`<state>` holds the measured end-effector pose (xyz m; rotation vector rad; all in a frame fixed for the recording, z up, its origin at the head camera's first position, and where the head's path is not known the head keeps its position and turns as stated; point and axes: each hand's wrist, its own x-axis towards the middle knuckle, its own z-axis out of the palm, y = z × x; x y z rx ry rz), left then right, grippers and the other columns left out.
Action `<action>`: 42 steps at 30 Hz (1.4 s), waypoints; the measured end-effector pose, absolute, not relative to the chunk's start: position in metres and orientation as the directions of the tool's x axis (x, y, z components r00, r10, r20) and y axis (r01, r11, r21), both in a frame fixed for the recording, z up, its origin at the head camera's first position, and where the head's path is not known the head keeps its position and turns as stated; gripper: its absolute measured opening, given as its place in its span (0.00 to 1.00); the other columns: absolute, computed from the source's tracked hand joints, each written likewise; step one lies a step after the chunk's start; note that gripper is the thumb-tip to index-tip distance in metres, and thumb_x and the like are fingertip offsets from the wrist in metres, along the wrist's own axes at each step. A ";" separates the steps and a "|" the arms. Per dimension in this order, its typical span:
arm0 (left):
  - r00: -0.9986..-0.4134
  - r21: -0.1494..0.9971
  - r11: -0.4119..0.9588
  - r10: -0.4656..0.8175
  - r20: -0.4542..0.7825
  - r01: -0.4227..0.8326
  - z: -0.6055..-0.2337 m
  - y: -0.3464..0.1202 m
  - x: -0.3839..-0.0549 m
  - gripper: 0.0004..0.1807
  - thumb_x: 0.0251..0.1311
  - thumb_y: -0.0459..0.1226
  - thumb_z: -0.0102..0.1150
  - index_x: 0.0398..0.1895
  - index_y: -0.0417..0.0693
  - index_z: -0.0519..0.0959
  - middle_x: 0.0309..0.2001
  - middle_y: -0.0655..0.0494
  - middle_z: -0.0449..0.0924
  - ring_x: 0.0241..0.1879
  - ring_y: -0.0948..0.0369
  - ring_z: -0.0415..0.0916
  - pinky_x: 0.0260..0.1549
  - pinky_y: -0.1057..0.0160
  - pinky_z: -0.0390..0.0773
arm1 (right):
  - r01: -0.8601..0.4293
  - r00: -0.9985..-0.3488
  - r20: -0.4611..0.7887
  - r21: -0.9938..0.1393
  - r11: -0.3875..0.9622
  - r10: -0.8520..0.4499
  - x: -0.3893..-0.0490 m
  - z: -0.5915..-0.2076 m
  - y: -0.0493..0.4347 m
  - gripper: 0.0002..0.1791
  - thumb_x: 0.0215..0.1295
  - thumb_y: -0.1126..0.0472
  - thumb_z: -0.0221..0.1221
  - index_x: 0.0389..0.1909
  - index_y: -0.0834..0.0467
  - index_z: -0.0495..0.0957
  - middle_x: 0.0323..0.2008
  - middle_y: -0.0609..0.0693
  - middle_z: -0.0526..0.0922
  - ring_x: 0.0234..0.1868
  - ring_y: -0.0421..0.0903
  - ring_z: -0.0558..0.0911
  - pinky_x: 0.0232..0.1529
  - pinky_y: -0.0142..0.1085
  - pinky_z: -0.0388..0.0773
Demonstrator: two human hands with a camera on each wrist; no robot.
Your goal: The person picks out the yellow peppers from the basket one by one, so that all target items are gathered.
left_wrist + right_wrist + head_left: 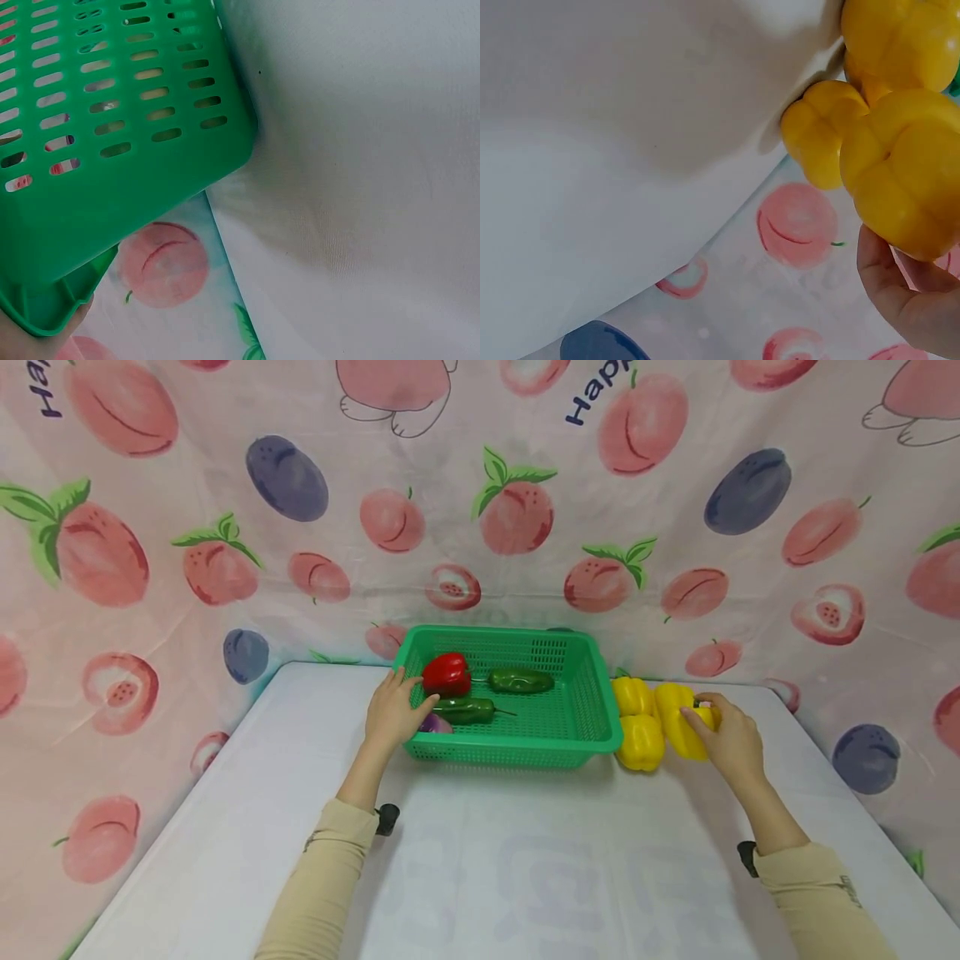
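Note:
A green plastic basket [510, 752] stands at the back of the table. Inside it are a red bell pepper [447, 675], two long green peppers [521, 681] and a partly hidden purple onion [435, 724]. My left hand [393, 710] holds the basket's left rim, its thumb over the inside; the left wrist view catches only a bit of that hand [30, 341] by the rim corner. To the right of the basket, my right hand [735, 739] grips a yellow bell pepper [907, 172], fingers against its side. Other yellow bell peppers [641, 743] sit between it and the basket.
A white cloth covers the table [480, 860], whose back edge runs behind the basket. Behind and beside it hangs a fruit-printed curtain [450, 485]. The loose yellow peppers stand close against the basket's right wall.

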<state>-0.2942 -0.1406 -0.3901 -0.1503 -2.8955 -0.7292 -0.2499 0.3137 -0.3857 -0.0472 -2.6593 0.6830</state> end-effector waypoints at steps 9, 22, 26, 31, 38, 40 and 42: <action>-0.983 0.472 0.872 0.055 0.175 0.132 -0.388 -0.140 -0.293 0.33 0.64 0.54 0.49 0.64 0.41 0.68 0.71 0.36 0.53 0.73 0.42 0.46 0.71 0.43 0.50 | -0.003 -0.948 0.285 -0.449 0.893 0.140 -0.253 -0.391 0.316 0.27 0.69 0.47 0.51 0.54 0.68 0.69 0.48 0.77 0.74 0.45 0.73 0.74 0.43 0.62 0.73; -0.982 0.471 0.871 0.061 0.181 0.140 -0.390 -0.141 -0.295 0.33 0.65 0.54 0.48 0.64 0.41 0.68 0.71 0.36 0.53 0.73 0.42 0.45 0.71 0.44 0.49 | 0.019 -0.968 0.224 -0.401 0.916 0.118 -0.260 -0.403 0.318 0.27 0.68 0.48 0.52 0.52 0.69 0.70 0.47 0.78 0.75 0.41 0.72 0.77 0.35 0.56 0.75; -0.980 0.469 0.871 0.064 0.189 0.148 -0.390 -0.141 -0.295 0.31 0.66 0.53 0.48 0.64 0.41 0.68 0.71 0.36 0.53 0.72 0.41 0.47 0.71 0.44 0.49 | 0.057 -0.977 0.165 -0.397 0.916 0.132 -0.261 -0.406 0.317 0.28 0.69 0.47 0.50 0.53 0.69 0.69 0.49 0.78 0.73 0.43 0.73 0.75 0.37 0.56 0.74; -0.982 0.480 0.866 0.058 0.180 0.140 -0.391 -0.141 -0.296 0.28 0.69 0.50 0.43 0.64 0.41 0.69 0.71 0.37 0.53 0.73 0.42 0.46 0.71 0.45 0.49 | 0.093 -0.979 0.133 -0.394 0.914 0.157 -0.265 -0.409 0.316 0.29 0.69 0.46 0.49 0.54 0.69 0.68 0.51 0.77 0.72 0.46 0.73 0.74 0.41 0.59 0.73; -0.981 0.499 0.855 0.054 0.187 0.142 -0.390 -0.141 -0.295 0.29 0.71 0.51 0.36 0.63 0.41 0.70 0.71 0.37 0.54 0.73 0.42 0.46 0.71 0.45 0.49 | 0.157 -0.974 0.091 -0.396 0.905 0.208 -0.269 -0.411 0.312 0.31 0.69 0.43 0.49 0.55 0.69 0.68 0.50 0.77 0.72 0.44 0.75 0.71 0.36 0.59 0.75; -0.981 0.502 0.853 0.054 0.187 0.143 -0.390 -0.141 -0.295 0.29 0.71 0.52 0.36 0.63 0.41 0.70 0.71 0.37 0.54 0.73 0.42 0.46 0.71 0.45 0.48 | 0.174 -0.972 0.079 -0.394 0.903 0.222 -0.270 -0.412 0.311 0.32 0.68 0.43 0.49 0.55 0.69 0.67 0.49 0.78 0.72 0.44 0.75 0.70 0.37 0.61 0.75; -0.981 0.505 0.852 0.054 0.184 0.141 -0.391 -0.141 -0.295 0.28 0.71 0.51 0.37 0.63 0.41 0.70 0.71 0.37 0.53 0.73 0.42 0.45 0.71 0.45 0.48 | 0.189 -0.970 0.071 -0.388 0.902 0.234 -0.272 -0.413 0.309 0.33 0.68 0.43 0.49 0.55 0.71 0.67 0.48 0.77 0.71 0.44 0.74 0.69 0.39 0.62 0.74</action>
